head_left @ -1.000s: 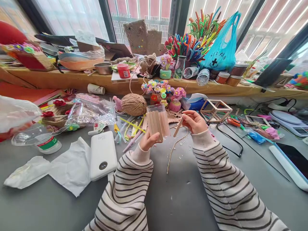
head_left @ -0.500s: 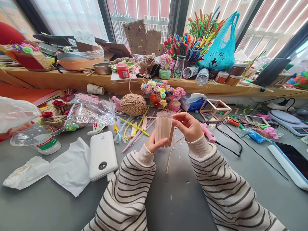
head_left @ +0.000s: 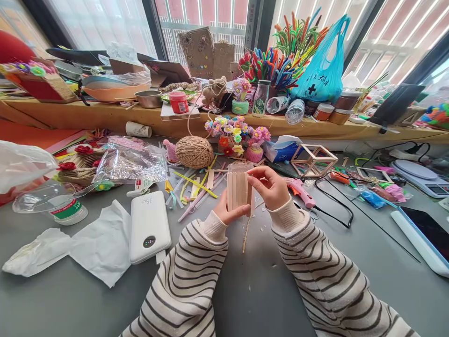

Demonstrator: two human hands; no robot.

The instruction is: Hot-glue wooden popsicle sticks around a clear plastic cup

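My left hand [head_left: 226,210] is closed around a small clear plastic container [head_left: 240,167] with a row of craft sticks [head_left: 237,189] upright along its side. The thumb lies across the lower ends of the sticks. My right hand [head_left: 272,188] pinches the upper part of one craft stick [head_left: 249,193] at the right edge of that row. Whether this stick touches the container all along its length is hard to see. Below the container, a frayed piece of twine [head_left: 245,236] lies on the grey table [head_left: 242,290] among small white scraps.
A pink glue gun [head_left: 302,191] with a black cord lies right of my right hand. To the left are a white power bank [head_left: 149,229] and crumpled tissue [head_left: 101,243]. Behind sit a twine ball [head_left: 194,152], drinking straws [head_left: 196,184], and a wooden stick frame [head_left: 314,160].
My right hand has moved slightly left, bringing the separate craft stick against the right end of the row. The left thumb now reaches a little farther right across the sticks.
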